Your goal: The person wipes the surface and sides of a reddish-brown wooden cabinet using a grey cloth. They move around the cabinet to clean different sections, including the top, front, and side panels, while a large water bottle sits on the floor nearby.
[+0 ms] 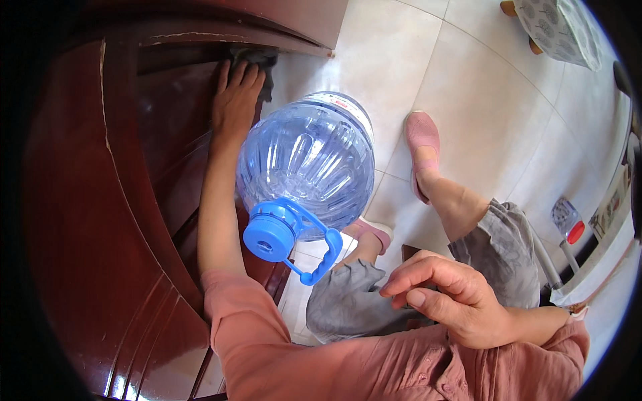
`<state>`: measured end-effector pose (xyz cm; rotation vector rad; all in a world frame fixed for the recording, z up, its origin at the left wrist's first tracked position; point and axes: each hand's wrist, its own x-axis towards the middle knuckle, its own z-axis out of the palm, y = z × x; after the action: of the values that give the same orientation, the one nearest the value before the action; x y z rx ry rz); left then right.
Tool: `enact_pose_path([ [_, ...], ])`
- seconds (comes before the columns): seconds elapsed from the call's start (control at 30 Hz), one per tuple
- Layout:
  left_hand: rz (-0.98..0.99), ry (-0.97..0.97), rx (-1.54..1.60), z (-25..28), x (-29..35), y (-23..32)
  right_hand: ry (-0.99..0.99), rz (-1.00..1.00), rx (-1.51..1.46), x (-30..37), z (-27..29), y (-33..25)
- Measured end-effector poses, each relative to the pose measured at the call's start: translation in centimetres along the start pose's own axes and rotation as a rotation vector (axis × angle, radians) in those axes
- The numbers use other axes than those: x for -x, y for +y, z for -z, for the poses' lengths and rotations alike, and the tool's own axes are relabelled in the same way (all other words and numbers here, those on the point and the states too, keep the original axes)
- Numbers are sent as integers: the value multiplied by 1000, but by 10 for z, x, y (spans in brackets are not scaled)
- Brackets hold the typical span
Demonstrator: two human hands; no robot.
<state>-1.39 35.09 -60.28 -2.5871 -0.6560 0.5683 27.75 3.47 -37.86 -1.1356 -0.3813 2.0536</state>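
Note:
My left hand (235,100) reaches far forward, its fingers pressing a dark cloth (265,67) against the lower part of the reddish-brown wooden furniture (93,200). Part of the cloth is hidden under the fingers. Right beside that forearm stands a large clear-blue plastic water bottle (307,154) with a blue cap (269,237) and a blue carrying handle (331,250). Over my lap hovers my right hand (455,297), its fingers loosely bent and the thumb a little apart from them. Nothing shows in it.
Pale floor tiles (481,120) spread out ahead. My feet in pink shoes (421,134) rest on them. At the far right is a patterned fabric-covered item (562,30) with wooden feet. Near the right edge, a small clear container with a red lid (575,232) sits by a metal-legged rack.

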Motion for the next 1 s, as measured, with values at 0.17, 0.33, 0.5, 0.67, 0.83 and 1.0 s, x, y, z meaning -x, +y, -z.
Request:
enact_pose_path([
  [0.17, -87, -124, 126, -19, 19, 4, 0, -33, -64, 1, 0, -2],
  [0.33, -86, -78, 215, -35, 40, 4, 11, -7, -101, 4, 7, 0],
  [0.5, -25, -74, 152, -55, 93, 7, 13, 49, -121, 8, 16, 5],
  [0.67, 57, -131, 197, -48, 111, 15, -25, 37, -174, 8, 23, -3],
  [0.83, 67, -104, 234, -40, 117, 15, -194, 218, 152, -14, 42, -34],
  [1.0, 89, -163, 258, -33, 108, 18, -50, 742, 957, -164, 41, -21],
])
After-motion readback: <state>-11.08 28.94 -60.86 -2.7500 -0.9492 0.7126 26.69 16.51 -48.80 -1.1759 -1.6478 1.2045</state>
